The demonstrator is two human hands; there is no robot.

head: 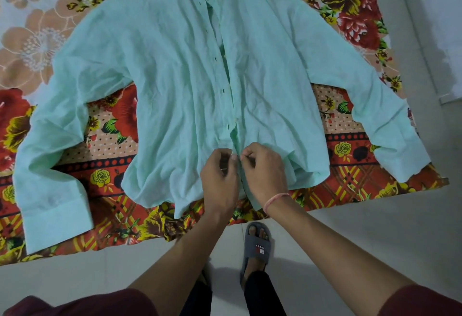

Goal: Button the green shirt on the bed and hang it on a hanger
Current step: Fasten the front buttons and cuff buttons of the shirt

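Observation:
A pale green long-sleeved shirt (175, 70) lies face up on the bed, sleeves spread to both sides, collar at the far end. Its front placket runs down the middle with several dark buttonholes showing, and the two front edges gape apart higher up. My left hand (220, 178) pinches the left front edge near the hem. My right hand (265, 170), with a pink thread at the wrist, pinches the right front edge right beside it. The button between my fingers is hidden. No hanger is in view.
The bed carries a floral sheet (112, 125) in red, yellow and peach; its near edge hangs just in front of me. Below it is pale tiled floor (362, 235), where my foot in a grey slipper (257, 243) stands. A white wall rises at the right.

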